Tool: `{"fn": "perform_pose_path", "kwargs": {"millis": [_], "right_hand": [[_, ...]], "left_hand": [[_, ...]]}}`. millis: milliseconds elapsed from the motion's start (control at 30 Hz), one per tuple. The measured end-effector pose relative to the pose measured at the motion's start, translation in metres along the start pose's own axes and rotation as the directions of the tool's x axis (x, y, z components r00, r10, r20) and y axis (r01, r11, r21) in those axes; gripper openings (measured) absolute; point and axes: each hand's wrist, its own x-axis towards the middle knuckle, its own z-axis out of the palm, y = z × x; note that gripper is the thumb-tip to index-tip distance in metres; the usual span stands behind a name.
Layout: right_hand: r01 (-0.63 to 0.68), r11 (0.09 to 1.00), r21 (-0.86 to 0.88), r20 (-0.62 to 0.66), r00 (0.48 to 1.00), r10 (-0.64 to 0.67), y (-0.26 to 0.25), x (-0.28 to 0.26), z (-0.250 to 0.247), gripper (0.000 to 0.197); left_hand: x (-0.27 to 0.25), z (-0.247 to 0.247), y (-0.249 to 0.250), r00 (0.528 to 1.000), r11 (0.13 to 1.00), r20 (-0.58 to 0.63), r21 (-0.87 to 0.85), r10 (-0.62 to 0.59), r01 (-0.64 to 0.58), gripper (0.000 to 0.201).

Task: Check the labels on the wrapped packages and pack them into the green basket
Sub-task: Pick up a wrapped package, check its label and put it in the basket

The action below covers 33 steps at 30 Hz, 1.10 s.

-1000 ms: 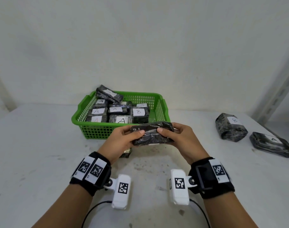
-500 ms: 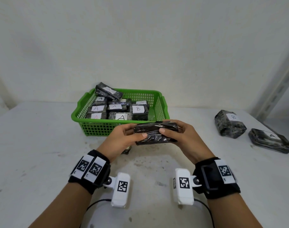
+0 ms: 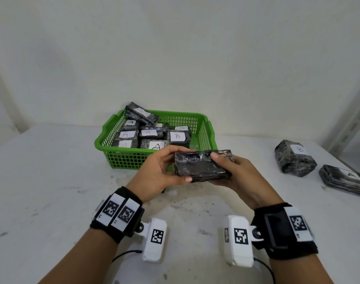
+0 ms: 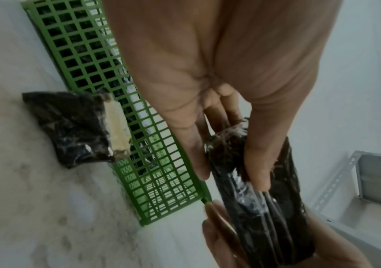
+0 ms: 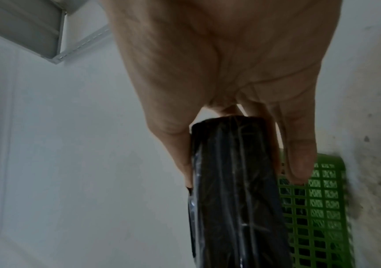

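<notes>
Held package (image 3: 202,166) sits in the air between both hands, just in front of the green basket (image 3: 121,158) near wall, above the counter (image 3: 52,181); no label shows on the face turned to the head camera. Left hand (image 3: 157,171) grips its left end, thumb on the near lower edge, fingers (image 4: 193,145) curled round the far side. Right hand (image 3: 238,177) grips the right end, thumb on top, fingers (image 5: 299,159) wrapped underneath, so both sets of fingers pinch the package rather than lie spread. Both wrists are level, palms facing each other. Basket is mostly full: packages in basket (image 3: 148,136) labelled A and B lie flat, one more (image 3: 141,114) is tilted on the back left rim. Free room shows in the right front part of the basket, beside the B package. A small package (image 4: 77,127) lies on the counter touching the basket's near wall, below the left hand. To the right, well apart, a B package (image 3: 295,158) and a flat A package (image 3: 344,180) lie on the counter near its right edge, next to a metal rack upright (image 3: 351,121). Counter left of the basket is open surface, stained.
</notes>
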Motion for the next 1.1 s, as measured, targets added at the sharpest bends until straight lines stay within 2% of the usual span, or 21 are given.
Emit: {"fn": "perform_pose_path", "kwargs": {"millis": [67, 133, 233, 300, 367, 433, 567, 600, 700, 833, 900, 1000, 1100], "right_hand": [[0.012, 1.000, 0.016, -0.026, 1.000, -0.012, 0.001, 0.000, -0.002, 0.034], [0.057, 0.998, 0.017, -0.060, 0.997, -0.055, 0.003, 0.000, -0.004, 0.026], [0.083, 0.996, -0.024, -0.080, 0.993, -0.085, 0.006, 0.001, -0.004, 0.029], [0.062, 0.998, -0.034, -0.064, 0.996, -0.064, 0.007, 0.001, -0.002, 0.032], [0.036, 0.998, -0.055, -0.065, 0.997, -0.040, 0.008, 0.001, -0.001, 0.038], [0.042, 0.996, -0.074, -0.075, 0.996, -0.047, 0.009, 0.002, 0.000, 0.040], [0.083, 0.991, -0.109, -0.120, 0.988, -0.096, 0.011, 0.003, -0.003, 0.042], [0.092, 0.989, -0.114, -0.126, 0.986, -0.106, 0.011, 0.003, -0.003, 0.042], [0.111, 0.986, -0.120, -0.096, 0.988, -0.123, 0.008, 0.002, -0.002, 0.039], [0.137, 0.986, -0.089, -0.076, 0.987, -0.144, 0.008, 0.002, -0.002, 0.036], [0.153, 0.984, -0.095, -0.084, 0.983, -0.161, 0.008, 0.001, -0.002, 0.036], [0.159, 0.974, -0.163, -0.060, 0.984, -0.171, 0.007, 0.000, -0.002, 0.047], [0.087, 0.981, -0.174, 0.017, 0.996, -0.086, 0.007, 0.000, -0.006, 0.068]], "left_hand": [[-0.002, 0.002, 0.002, 0.999, 1.000, 0.040, -0.021, -0.006, 0.007, 0.072], [-0.003, 0.005, 0.003, 0.997, 0.997, 0.051, -0.047, -0.062, 0.065, 0.071], [-0.001, 0.008, 0.001, 0.983, 0.975, 0.002, -0.127, -0.185, 0.184, 0.040], [0.001, 0.008, 0.000, 0.979, 0.981, -0.087, -0.067, -0.185, 0.180, 0.026], [0.003, 0.006, -0.004, 0.981, 0.988, -0.120, -0.018, -0.154, 0.153, 0.029], [0.004, 0.005, -0.005, 0.977, 0.987, -0.140, -0.048, -0.160, 0.154, 0.031], [0.006, 0.004, -0.012, 0.969, 0.961, -0.078, -0.170, -0.233, 0.217, 0.044], [0.005, 0.003, -0.012, 0.968, 0.963, -0.080, -0.153, -0.236, 0.222, 0.040], [0.005, 0.001, -0.010, 0.976, 0.979, -0.096, -0.078, -0.197, 0.190, 0.030], [0.001, -0.002, -0.003, 0.982, 0.978, -0.048, -0.107, -0.183, 0.177, 0.051], [0.001, -0.001, -0.003, 0.986, 0.986, -0.063, -0.076, -0.152, 0.147, 0.044], [0.002, 0.000, -0.003, 0.992, 0.997, -0.101, -0.005, -0.081, 0.081, 0.041], [0.002, -0.003, -0.003, 0.995, 1.000, -0.100, 0.027, -0.005, 0.008, 0.050]]}}
